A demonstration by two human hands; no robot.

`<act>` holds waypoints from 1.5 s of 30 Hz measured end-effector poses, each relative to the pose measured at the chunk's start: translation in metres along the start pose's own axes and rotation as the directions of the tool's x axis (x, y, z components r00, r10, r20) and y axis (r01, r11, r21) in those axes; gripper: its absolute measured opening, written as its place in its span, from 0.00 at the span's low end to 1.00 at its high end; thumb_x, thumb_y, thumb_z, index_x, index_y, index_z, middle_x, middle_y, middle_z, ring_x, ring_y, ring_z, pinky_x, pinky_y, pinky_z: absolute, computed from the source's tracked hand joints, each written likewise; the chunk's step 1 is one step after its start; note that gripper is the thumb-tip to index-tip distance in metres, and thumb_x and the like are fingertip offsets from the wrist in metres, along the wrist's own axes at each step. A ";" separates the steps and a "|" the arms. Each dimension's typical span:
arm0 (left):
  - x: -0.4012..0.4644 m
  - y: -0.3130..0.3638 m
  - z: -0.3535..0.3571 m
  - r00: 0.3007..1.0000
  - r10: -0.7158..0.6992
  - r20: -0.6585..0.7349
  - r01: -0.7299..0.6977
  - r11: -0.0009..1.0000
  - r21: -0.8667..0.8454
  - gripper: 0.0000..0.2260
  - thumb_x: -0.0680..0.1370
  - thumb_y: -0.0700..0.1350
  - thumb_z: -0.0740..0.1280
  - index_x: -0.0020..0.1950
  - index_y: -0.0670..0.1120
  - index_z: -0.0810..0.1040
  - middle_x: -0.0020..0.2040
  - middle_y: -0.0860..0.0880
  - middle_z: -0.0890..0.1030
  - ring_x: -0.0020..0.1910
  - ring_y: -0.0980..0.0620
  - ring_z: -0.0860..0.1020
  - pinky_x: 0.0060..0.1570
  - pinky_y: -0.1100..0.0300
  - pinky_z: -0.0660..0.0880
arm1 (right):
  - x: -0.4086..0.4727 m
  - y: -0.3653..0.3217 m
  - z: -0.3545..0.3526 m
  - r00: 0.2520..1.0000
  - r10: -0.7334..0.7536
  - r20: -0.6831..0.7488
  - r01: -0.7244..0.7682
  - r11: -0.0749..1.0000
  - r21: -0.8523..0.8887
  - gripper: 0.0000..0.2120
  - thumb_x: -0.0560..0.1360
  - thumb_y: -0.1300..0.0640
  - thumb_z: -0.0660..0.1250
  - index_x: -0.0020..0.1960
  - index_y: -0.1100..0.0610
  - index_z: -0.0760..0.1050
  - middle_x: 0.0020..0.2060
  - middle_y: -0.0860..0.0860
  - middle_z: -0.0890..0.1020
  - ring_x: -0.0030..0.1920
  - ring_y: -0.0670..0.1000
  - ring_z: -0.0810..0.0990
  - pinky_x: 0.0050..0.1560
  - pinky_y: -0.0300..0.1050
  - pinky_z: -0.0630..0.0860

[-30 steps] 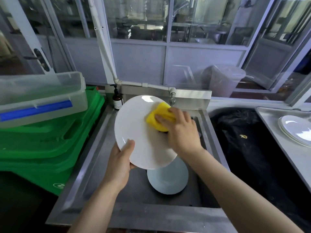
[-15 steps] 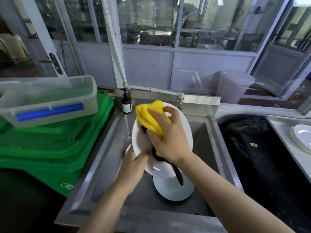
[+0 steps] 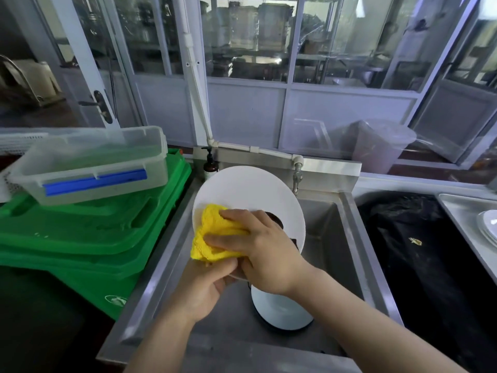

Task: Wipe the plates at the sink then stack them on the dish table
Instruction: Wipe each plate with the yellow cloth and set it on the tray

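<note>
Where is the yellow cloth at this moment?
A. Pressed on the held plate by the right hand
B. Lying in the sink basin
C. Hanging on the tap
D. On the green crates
A: the right hand presses the cloth against the plate, which the left hand holds over the sink.

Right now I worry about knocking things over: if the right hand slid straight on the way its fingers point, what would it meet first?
The right hand points left across the plate. Past the plate's rim, it would probably meet the green crates first, though depth is unclear.
</note>
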State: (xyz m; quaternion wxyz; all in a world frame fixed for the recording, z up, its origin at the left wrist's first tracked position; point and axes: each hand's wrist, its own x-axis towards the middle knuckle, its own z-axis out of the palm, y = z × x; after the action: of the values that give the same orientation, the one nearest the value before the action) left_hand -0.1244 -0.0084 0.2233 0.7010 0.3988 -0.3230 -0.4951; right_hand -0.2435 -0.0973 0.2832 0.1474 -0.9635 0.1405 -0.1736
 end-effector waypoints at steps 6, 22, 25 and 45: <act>-0.003 0.010 -0.005 0.991 -0.059 -0.118 0.036 0.981 -0.192 0.42 0.59 0.64 0.78 0.66 0.42 0.74 0.59 0.38 0.81 0.55 0.41 0.81 0.40 0.49 0.80 | -0.007 -0.006 0.012 0.998 -0.038 -0.059 0.025 0.977 -0.211 0.18 0.73 0.56 0.64 0.59 0.39 0.79 0.65 0.52 0.75 0.54 0.61 0.77 0.48 0.54 0.76; -0.004 0.020 -0.021 0.940 0.133 -0.314 -0.171 0.981 -0.095 0.26 0.76 0.62 0.59 0.70 0.51 0.71 0.62 0.46 0.81 0.59 0.46 0.80 0.46 0.52 0.80 | -0.005 -0.008 0.030 0.957 0.086 -0.275 -0.147 0.967 -0.207 0.24 0.68 0.59 0.58 0.60 0.43 0.79 0.64 0.57 0.76 0.51 0.65 0.77 0.46 0.58 0.76; -0.006 0.018 -0.019 0.942 0.024 -0.336 -0.062 0.993 -0.104 0.33 0.71 0.63 0.59 0.70 0.45 0.71 0.58 0.42 0.82 0.56 0.45 0.81 0.43 0.54 0.80 | -0.007 -0.026 0.042 0.973 -0.019 -0.231 -0.014 0.990 -0.139 0.26 0.69 0.60 0.58 0.63 0.43 0.77 0.64 0.58 0.75 0.53 0.65 0.76 0.48 0.56 0.77; -0.019 0.019 -0.018 0.931 0.324 -0.168 -0.091 0.651 0.754 0.12 0.74 0.63 0.55 0.54 0.80 0.65 0.52 0.77 0.74 0.52 0.77 0.72 0.46 0.81 0.67 | 0.013 0.018 0.017 0.599 0.763 -0.244 -0.259 0.473 0.842 0.14 0.76 0.62 0.63 0.51 0.45 0.79 0.41 0.45 0.82 0.42 0.44 0.79 0.48 0.45 0.77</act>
State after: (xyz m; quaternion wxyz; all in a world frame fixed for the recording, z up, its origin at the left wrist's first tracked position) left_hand -0.1070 0.0181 0.2304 0.5728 0.6737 -0.4327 -0.1755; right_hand -0.2292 -0.1136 0.2661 0.5160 -0.6112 0.3969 -0.4502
